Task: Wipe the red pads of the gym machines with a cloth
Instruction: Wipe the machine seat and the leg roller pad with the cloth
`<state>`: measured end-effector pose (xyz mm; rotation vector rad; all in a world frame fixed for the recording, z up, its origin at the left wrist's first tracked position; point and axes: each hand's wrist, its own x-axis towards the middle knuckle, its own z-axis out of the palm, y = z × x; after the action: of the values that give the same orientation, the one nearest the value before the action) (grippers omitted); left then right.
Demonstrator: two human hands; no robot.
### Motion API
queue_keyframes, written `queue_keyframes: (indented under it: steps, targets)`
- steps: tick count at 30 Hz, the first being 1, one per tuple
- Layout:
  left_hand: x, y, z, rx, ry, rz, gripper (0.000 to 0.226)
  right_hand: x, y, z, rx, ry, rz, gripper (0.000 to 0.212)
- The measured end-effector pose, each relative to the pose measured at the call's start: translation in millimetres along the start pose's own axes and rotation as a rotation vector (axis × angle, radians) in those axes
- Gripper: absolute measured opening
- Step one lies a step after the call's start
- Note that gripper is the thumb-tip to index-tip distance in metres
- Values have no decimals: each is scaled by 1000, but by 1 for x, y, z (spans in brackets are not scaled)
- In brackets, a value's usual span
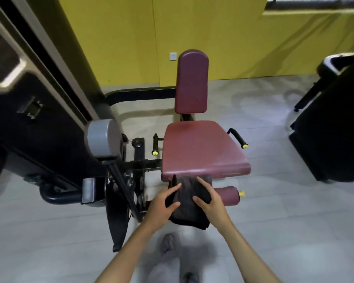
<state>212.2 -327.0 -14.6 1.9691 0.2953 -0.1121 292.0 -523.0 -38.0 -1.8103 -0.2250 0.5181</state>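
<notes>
**Cloth at the seat's front edge**

You hold the cloth (187, 203) in both hands, just in front of the seat (200, 148) and over the left part of the roller (227, 196). The cloth is dark grey and folded into a long strip. Its long axis runs away from you, in line with the seat: the far end meets the seat's front edge, and the near end hangs toward your feet.

Your left hand (161, 204) takes the cloth's left edge, with a fold of it caught between the thumb and the outstretched forefinger. Your right hand (209, 203) lies on the right side, thumb and forefinger spread in a V on top and the other fingers curled over the right edge (how far they wrap under you cannot tell).

The roller lies crosswise, left to right, its yellow-capped end pointing right. The back pad (191, 82) stands upright behind the seat, long axis up and down. Two black handles (155, 144) with yellow tips flank the seat, above a grey tiled floor (284, 231).
</notes>
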Motion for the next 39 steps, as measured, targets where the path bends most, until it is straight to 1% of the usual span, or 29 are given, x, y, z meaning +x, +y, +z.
queue_keyframes:
  steps: [2, 4, 6, 9, 14, 16, 19, 21, 22, 23, 24, 25, 26, 27, 28, 29, 30, 31, 32, 33, 36, 39]
  targets:
    - [27, -12, 15, 27, -49, -14, 66, 23, 19, -14, -66, -59, 67, 70]
    - [55, -27, 28, 47, -78, -47, 70, 49, 37, -25, -127, -74, 97, 75]
    - [87, -45, 41, 57, -86, -76, 73, 76, 53, -33, -174, -42, 110, 78]
    - [136, -68, 63, 88, -75, -96, 75, 119, 75, -43, -318, -10, 139, 82]
    - [213, -81, 109, 154, -93, -93, 75, 186, 115, -72, -543, -4, 203, 95]
    - [240, -83, 131, 161, -77, -78, 75, 210, 129, -88, -597, 42, 187, 91]
    - [272, -94, 169, 104, -66, -94, 78, 237, 166, -117, -649, 118, 121, 76]
    - [286, -102, 195, 95, -77, -127, 77, 249, 194, -134, -733, 194, 162, 62]
    - [290, -106, 206, 127, -64, -147, 75, 252, 204, -140, -801, 252, 192, 54]
    - [291, -108, 215, 187, -34, -170, 71, 254, 215, -144, -869, 314, 180, 47]
    - [289, -108, 220, 263, 10, -192, 65, 254, 222, -145, -927, 369, 104, 42]
    - [286, -108, 222, 339, 60, -205, 58, 254, 228, -142, -968, 398, -25, 36]
    - [283, -108, 222, 399, 114, -203, 50, 254, 232, -137, -992, 390, -171, 33]
    - [279, -107, 219, 433, 162, -187, 44, 257, 234, -129, -998, 351, -295, 34]
    - [275, -106, 214, 448, 201, -164, 38, 262, 235, -118, -995, 298, -365, 39]
    - [272, -105, 209, 467, 236, -145, 33, 268, 235, -107, -998, 250, -381, 47]
    - [271, -104, 205, 492, 271, -134, 30, 274, 235, -97, -1012, 219, -358, 58]
    - [271, -103, 200, 518, 308, -130, 27, 280, 235, -88, -1027, 211, -326, 67]
    - [270, -103, 195, 543, 344, -131, 26, 284, 237, -84, -1036, 212, -307, 72]
    - [270, -105, 191, 566, 373, -139, 27, 286, 239, -84, -1035, 211, -311, 72]
    - [275, -117, 175, 650, 408, -156, 27, 289, 246, -106, -1002, 210, -355, 63]
    - [278, -134, 153, 747, 458, -167, 26, 293, 256, -146, -1015, 246, -313, 60]
